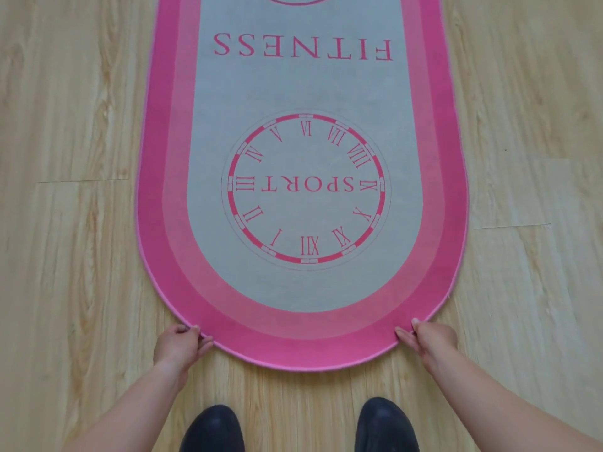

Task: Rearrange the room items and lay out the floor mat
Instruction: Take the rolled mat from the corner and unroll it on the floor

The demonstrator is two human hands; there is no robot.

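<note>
A long oval floor mat [300, 93] lies flat on the wooden floor, running away from me. It has a pink double border and a grey middle printed with "FITNESS" and a clock face reading "SPORT", both upside down from here. My left hand [181, 342] pinches the mat's near rounded edge at its left side. On the right side of that same edge, my right hand [427, 337] grips the border with fingers tucked under it. The mat's far end is cut off by the top of the frame.
Light wooden plank flooring [75, 223] surrounds the mat on both sides. My two dark shoes [215, 429] stand on the floor just in front of the mat's near end, between my forearms.
</note>
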